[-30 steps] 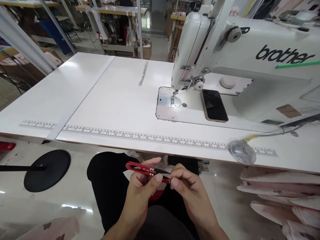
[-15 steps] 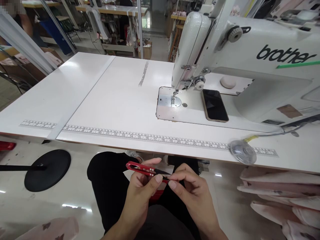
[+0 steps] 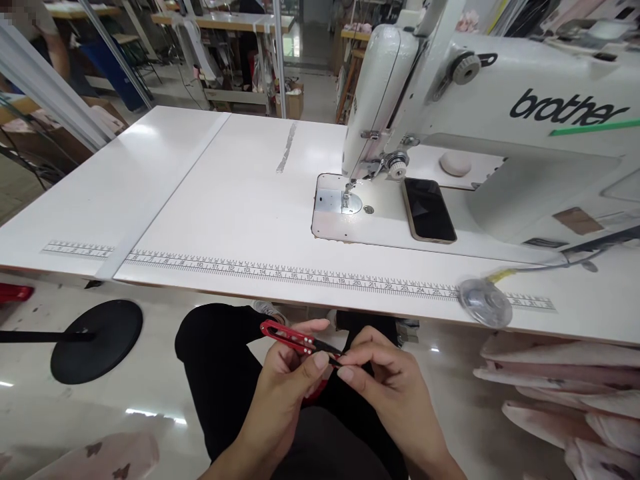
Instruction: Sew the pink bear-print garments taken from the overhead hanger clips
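Over my lap, my left hand (image 3: pixel 285 383) is closed around a pair of red-handled thread snips (image 3: pixel 287 335), thumb on the lower side and a finger stretched along the top. The dark blades point right. At their tips, the thumb and forefinger of my right hand (image 3: pixel 395 383) are pinched together. Whatever lies between those fingertips, if anything, is too small to make out. Both hands are just below the front edge of the white sewing table (image 3: pixel 215 200). Part of another red thing shows behind them, mostly hidden.
On the table stands a white sewing machine (image 3: pixel 540 87), with a phone (image 3: pixel 430 210) on its bed. A ruler strip (image 3: pixel 280 270) runs along the front edge, and a clear round disc (image 3: pixel 485 303) sits over it. Pink fabric (image 3: pixel 550 387) hangs at the right. A black round base (image 3: pixel 97 340) stands left.
The snips have shifted slightly right and tilted a little more downward toward their tips. Both hands remain almost in the same place, fingertips still meeting at the blades.
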Available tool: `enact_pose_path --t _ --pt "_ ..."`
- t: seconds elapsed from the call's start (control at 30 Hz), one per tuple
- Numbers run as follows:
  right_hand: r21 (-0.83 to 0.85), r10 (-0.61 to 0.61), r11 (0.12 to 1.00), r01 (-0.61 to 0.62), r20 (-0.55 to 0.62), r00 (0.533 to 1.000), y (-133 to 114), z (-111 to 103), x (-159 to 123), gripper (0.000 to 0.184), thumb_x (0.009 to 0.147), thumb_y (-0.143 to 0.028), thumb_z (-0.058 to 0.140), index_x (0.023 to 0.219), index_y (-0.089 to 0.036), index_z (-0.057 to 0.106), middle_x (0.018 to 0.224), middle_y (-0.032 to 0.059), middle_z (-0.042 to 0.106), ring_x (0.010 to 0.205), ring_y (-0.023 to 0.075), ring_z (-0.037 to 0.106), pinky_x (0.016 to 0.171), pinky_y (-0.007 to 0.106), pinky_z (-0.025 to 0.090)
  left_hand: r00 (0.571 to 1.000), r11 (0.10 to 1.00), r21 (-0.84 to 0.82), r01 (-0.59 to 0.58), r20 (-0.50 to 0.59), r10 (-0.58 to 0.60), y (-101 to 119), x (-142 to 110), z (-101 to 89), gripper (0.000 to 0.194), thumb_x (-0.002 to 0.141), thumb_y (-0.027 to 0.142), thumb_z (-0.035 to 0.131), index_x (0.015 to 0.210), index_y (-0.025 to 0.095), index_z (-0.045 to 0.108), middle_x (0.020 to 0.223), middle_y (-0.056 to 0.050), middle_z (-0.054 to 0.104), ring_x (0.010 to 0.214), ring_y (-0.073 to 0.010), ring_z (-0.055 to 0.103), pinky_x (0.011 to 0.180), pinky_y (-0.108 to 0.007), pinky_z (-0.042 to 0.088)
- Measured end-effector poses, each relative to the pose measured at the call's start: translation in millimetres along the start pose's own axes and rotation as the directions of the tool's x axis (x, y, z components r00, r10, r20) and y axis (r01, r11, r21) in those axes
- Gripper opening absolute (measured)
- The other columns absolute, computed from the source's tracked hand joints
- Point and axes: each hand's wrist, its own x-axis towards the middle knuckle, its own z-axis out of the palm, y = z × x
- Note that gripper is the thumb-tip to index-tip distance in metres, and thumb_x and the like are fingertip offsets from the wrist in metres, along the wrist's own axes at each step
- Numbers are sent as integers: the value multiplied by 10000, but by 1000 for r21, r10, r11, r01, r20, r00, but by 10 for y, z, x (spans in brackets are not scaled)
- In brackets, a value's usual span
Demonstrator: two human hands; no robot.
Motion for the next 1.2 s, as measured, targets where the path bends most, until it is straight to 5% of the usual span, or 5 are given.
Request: enact_pose_path --t 0.3,0.57,0.8,1.2 --pt "-24 -11 1000 11 29 1000 -47 -46 17 34 782 -236 684 763 -255 705 698 -18 559 645 101 519 568 223 389 993 999 -34 -41 111 44 2 48 -12 334 694 304 740 1011 253 647 573 60 381 501 -25 316 495 -150 280" --pt "181 149 969 -169 120 982 35 -50 -8 100 777 -292 686 699 -229 688 690 -22 498 649 104 457 590 240 337 979 992 58 -111 175 99 -26 74 -114 336 717 277 726 1042 274 638 621 48 447 538 -30 381 519 -142 317" --pt "481 258 816 -321 194 946 41 33 24 165 721 -306 717 620 -191 658 640 -19 461 627 120 422 615 261 321 953 967 112 -229 227 199 -36 93 -142 312 755 212 688 1056 281 641 630 46 484 551 -32 443 544 -133 382" --pt "697 354 537 -475 325 877 92 157 -45 202 649 -205 708 513 -157 567 512 -14 476 602 138 475 648 258 350 884 951 96 -293 405 232 59 102 -166 389 748 72 652 1076 281 645 715 11 660 617 -109 637 589 -199 540"
